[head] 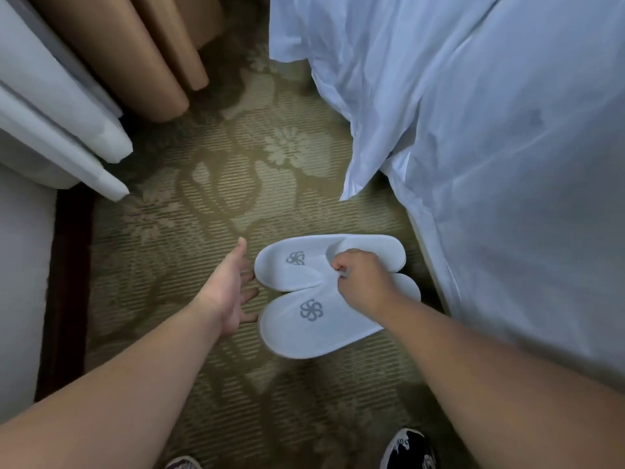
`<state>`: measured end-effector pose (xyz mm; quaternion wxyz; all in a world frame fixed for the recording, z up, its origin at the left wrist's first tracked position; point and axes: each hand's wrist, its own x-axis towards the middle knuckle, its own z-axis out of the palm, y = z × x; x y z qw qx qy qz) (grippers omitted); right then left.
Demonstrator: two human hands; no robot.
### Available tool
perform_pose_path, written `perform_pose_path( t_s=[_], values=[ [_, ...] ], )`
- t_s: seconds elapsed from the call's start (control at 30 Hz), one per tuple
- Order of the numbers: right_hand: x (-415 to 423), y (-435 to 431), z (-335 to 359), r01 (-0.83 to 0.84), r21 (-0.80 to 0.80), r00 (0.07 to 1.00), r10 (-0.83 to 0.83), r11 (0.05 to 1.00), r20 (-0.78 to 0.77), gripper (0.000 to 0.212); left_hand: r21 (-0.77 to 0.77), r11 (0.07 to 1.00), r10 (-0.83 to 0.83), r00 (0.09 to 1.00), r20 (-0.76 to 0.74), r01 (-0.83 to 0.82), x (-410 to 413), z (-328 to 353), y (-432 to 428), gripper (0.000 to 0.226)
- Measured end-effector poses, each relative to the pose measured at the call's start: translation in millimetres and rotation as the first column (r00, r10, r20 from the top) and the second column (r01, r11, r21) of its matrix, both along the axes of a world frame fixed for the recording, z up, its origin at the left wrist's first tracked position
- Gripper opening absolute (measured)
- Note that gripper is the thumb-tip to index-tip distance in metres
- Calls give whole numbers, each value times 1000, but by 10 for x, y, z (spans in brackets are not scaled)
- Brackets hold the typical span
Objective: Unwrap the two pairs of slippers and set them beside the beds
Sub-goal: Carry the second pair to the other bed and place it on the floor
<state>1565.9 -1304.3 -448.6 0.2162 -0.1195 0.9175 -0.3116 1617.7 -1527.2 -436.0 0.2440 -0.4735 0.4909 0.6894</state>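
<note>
Two white slippers with grey swirl logos lie on the patterned carpet beside the bed, toes pointing left: the far slipper (294, 262) and the near slipper (304, 323), their toes spread apart and their heels close together. My right hand (363, 277) pinches both slippers where their openings meet. My left hand (233, 289) hovers with fingers spread just left of the slipper toes, palm toward them; I cannot tell if the fingertips touch. No wrapper is visible.
The bed with its white duvet (490, 147) fills the right side, its corner hanging to the floor. Tan curtains (135, 55) and white sheers (50, 113) hang at the upper left. A white furniture edge (20, 265) lines the left. My shoes (409, 451) show at the bottom.
</note>
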Motion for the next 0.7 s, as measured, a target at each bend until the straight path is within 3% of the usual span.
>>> perform_pose_path(
  t_s=[0.3,0.43,0.57,0.7],
  values=[
    [-308,110,-793,-83,146,997,82,986,9,40,-17,999,-29,996,-79,28,-163,-794,261,78],
    [-356,150,-1081,-120,205,993,118,971,24,33,-40,999,-12,997,-76,9,-227,-990,244,77],
    [-386,162,-1275,-127,199,992,122,972,38,34,-71,995,-75,994,-78,70,-352,-1067,263,47],
    [-399,166,-1425,-109,206,992,95,972,80,31,-123,981,-158,985,-70,148,-371,-1212,320,54]
  ],
)
